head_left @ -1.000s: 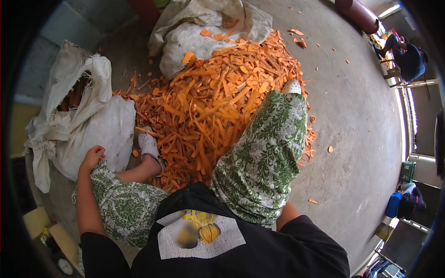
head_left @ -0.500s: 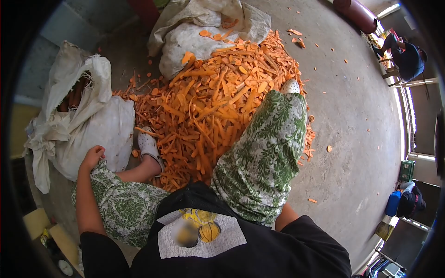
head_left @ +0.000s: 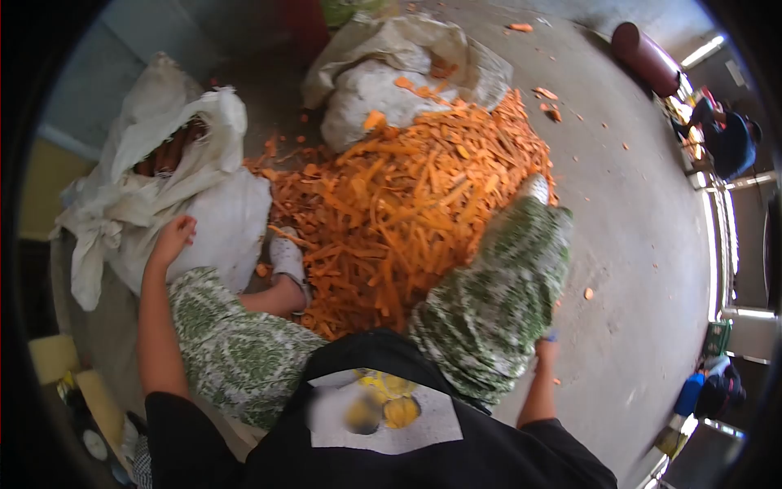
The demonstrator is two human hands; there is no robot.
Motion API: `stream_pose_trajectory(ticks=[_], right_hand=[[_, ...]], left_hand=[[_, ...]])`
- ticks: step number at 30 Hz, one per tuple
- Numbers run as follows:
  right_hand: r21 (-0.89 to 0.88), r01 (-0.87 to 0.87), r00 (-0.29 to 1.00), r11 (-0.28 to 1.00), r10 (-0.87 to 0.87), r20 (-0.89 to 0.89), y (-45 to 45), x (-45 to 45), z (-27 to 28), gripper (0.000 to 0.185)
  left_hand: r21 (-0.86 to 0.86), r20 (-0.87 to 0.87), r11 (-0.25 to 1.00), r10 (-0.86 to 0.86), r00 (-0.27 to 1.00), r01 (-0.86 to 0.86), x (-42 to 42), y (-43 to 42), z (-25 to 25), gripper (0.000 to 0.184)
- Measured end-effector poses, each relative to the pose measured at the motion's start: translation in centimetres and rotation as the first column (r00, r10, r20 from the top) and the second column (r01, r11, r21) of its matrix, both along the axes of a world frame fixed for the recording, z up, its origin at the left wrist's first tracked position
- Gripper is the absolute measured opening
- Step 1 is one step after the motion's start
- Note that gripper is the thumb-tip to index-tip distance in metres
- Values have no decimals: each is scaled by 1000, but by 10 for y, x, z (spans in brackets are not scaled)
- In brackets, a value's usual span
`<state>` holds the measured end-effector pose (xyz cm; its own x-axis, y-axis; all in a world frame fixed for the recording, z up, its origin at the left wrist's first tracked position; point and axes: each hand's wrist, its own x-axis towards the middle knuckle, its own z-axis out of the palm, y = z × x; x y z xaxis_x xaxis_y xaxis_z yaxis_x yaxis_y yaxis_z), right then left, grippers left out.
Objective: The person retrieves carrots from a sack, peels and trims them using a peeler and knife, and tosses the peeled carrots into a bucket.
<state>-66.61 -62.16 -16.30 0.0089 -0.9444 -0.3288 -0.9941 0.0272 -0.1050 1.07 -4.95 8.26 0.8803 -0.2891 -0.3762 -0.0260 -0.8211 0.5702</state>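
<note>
My left hand point(head_left: 173, 238) is raised in front of the white woven sack point(head_left: 224, 220), above my left knee. Its fingers are loosely curled and apart, with nothing in them. Carrots point(head_left: 169, 153) show through the sack's torn mouth. Low beside my right leg, my right hand point(head_left: 546, 349) is closed around a small blue thing point(head_left: 551, 335), blurred and mostly hidden, so its kind is unclear. Between my feet lies a large heap of orange carrot peelings and cut pieces point(head_left: 391, 220).
A second whitish sack point(head_left: 366, 94) slumps behind the heap, with carrot bits on it. Loose pieces dot the concrete floor point(head_left: 635, 244). A dark red cylinder point(head_left: 648, 59) lies at the far right, and a person in blue point(head_left: 731, 147) sits near it.
My left hand has lifted off my knee and moved toward the sack. My right hand has come into sight beside my right leg with the blue thing. The view has shifted.
</note>
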Motion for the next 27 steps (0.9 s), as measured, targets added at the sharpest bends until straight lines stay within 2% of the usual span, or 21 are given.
stream_pose_trajectory(ticks=[2,3,4,5,7,8,9,10,12,13,15,18,19,20,21,22,23,24,25,26,27], right_hand=[[-400,107,974,910,-15,228,-57,-8,30,29],[-305,291,890,907,-139,435,-100,-24,34,31],[-434,214,961,875,-108,256,-106,3,104,37],[-358,408,784,840,-121,609,-89,45,168,35],[-278,483,477,830,17,879,-86,92,234,34],[-321,467,455,824,87,886,-80,119,274,34],[-375,453,430,809,170,887,-71,144,314,34],[-419,382,404,824,259,877,-64,163,341,34],[-487,261,348,833,389,853,-35,209,386,34],[-470,204,240,859,421,874,-28,229,391,32],[-421,129,61,898,416,907,-4,271,396,30],[-389,-64,4,919,390,921,12,319,380,35],[-377,-111,48,919,384,922,22,335,367,35],[-339,-87,39,937,343,938,29,349,352,35],[-404,-136,80,904,417,906,43,369,334,35],[-363,-302,79,882,402,912,43,382,309,31],[-290,-312,148,905,348,926,56,399,292,20],[-108,-427,207,898,213,955,63,404,290,19],[-263,-395,290,880,391,873,70,413,285,19],[-265,-403,264,876,388,883,67,414,272,19],[-276,-408,221,870,387,895,64,417,262,19]], left_hand=[[-38,206,999,-2,978,10,33,26,5,18],[-42,313,999,-15,949,29,55,45,0,18],[-40,327,999,4,945,10,69,52,4,18],[-24,428,999,44,903,-37,80,58,8,17],[-5,544,995,85,835,-99,91,75,14,17],[194,615,980,-157,773,45,90,72,7,21],[385,632,909,-386,672,160,86,65,-2,26],[382,641,913,-374,670,144,84,58,0,26],[596,351,803,-271,896,9,80,42,6,43],[603,341,798,-267,902,9,87,40,7,43],[714,113,699,-166,980,36,108,35,26,52],[710,213,701,-124,969,-66,125,14,23,55],[711,215,700,-121,969,-71,129,8,25,55],[615,329,761,-9,944,-207,129,1,33,54],[496,423,801,112,899,-333,136,-2,35,52],[434,438,848,97,894,-305,175,26,-2,47],[429,441,849,103,892,-310,181,28,-8,47],[132,289,894,378,879,-428,187,26,-12,45],[-143,55,819,567,822,-555,198,24,-16,43],[37,303,917,369,879,-398,237,54,-56,46],[244,398,878,295,868,-411,242,47,-47,47]])
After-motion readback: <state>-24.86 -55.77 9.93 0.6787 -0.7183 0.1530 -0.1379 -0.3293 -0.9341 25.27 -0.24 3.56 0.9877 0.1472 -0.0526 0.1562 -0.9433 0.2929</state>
